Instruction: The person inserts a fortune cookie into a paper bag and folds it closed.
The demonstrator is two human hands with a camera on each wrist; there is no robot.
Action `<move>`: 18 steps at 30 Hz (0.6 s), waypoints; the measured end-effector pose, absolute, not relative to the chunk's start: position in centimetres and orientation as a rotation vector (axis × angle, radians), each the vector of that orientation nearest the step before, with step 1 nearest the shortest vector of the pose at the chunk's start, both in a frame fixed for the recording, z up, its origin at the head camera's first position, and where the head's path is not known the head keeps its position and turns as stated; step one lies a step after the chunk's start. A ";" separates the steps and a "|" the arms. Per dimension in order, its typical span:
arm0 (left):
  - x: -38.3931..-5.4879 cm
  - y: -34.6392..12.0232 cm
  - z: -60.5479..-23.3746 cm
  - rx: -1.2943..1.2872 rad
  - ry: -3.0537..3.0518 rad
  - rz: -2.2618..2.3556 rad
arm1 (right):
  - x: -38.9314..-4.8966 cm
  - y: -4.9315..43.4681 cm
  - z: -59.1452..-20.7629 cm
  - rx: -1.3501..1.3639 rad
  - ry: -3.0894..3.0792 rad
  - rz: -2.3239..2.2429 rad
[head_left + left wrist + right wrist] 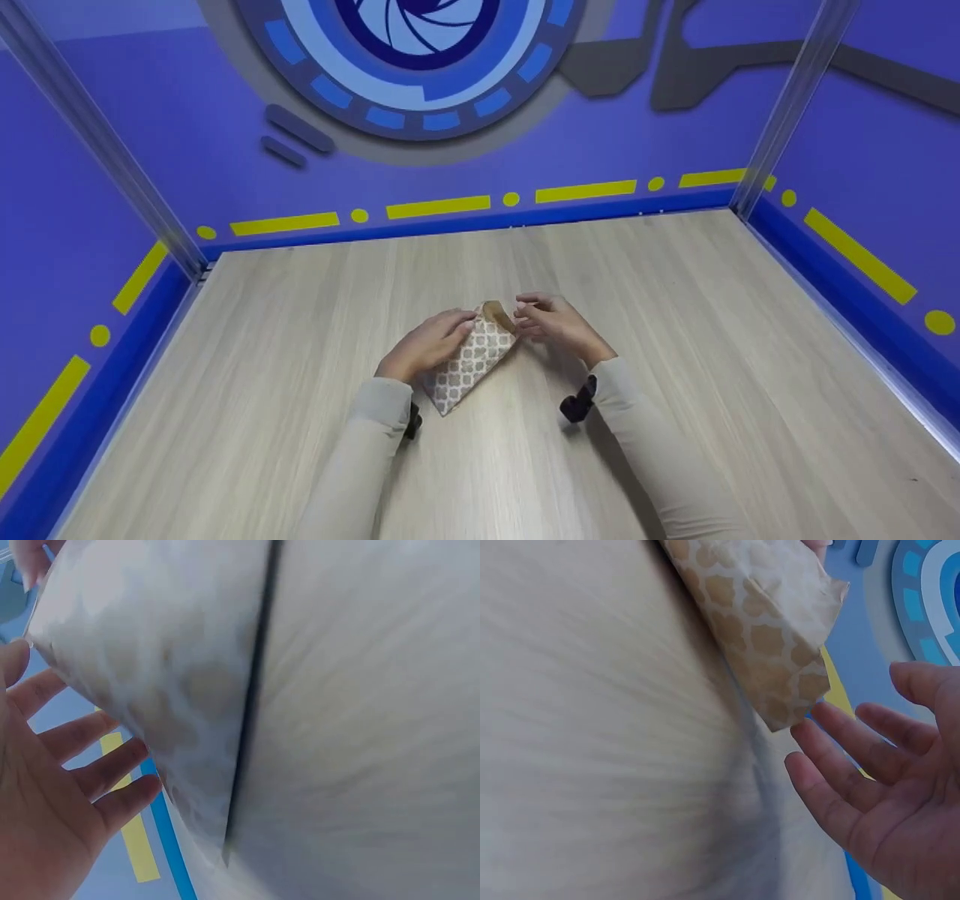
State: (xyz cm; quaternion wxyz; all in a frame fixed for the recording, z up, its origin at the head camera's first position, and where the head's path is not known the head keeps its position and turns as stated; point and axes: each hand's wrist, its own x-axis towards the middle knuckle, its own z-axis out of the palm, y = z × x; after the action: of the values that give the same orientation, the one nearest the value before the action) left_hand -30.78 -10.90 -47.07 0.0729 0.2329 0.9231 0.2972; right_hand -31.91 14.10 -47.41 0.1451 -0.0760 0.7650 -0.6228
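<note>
A small paper bag [469, 365] with a white and tan lattice print lies slanted between the two hands. Its upper end gapes a little and shows plain brown paper inside. My left hand [429, 346] holds the bag along its left edge, thumb near the upper corner; in the left wrist view its fingertips go behind the paper [172, 682]. At the bag's upper right corner is my right hand [559, 326], its fingers loosely bent. The right wrist view shows that hand [885, 772] with spread fingers, the fingertips right at the bag's corner [780, 690].
A pale wood-grain table [300, 300] spreads under both arms. Blue panels with yellow dashes [439, 207] enclose it at the back and sides, with metal posts [784, 112] at the corners. Each wrist wears a small black device [577, 405].
</note>
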 end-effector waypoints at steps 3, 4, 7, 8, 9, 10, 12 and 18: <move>-30.7 -11.0 -47.1 0.686 2.807 0.876 | -31.9 14.8 -47.7 -0.211 2.246 -1.773; -30.7 -11.0 -47.1 0.678 2.814 0.872 | -31.8 14.9 -47.7 -0.205 2.258 -1.761; -30.4 -11.1 -47.1 0.648 2.829 0.886 | -31.8 15.3 -48.0 -0.181 2.286 -1.717; -30.3 -11.1 -47.1 0.632 2.829 0.896 | -31.7 15.4 -48.0 -0.167 2.285 -1.708; -30.2 -11.1 -47.1 0.610 2.825 0.912 | -31.7 15.4 -48.1 -0.159 2.277 -1.699; -30.1 -11.1 -47.2 0.591 2.822 0.931 | -31.7 15.5 -48.2 -0.148 2.266 -1.695; -29.9 -11.1 -47.3 0.556 2.813 0.975 | -31.6 15.7 -48.4 -0.143 2.241 -1.687; -29.4 -10.8 -47.8 0.471 2.723 1.193 | -31.4 15.9 -49.1 -0.166 2.174 -1.693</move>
State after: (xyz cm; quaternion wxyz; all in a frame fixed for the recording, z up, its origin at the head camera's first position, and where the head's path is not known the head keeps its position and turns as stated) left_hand -29.44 -10.81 -47.78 0.0657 0.1562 0.9027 0.3954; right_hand -31.39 15.86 -49.09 0.1893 -0.0589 0.7733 -0.6022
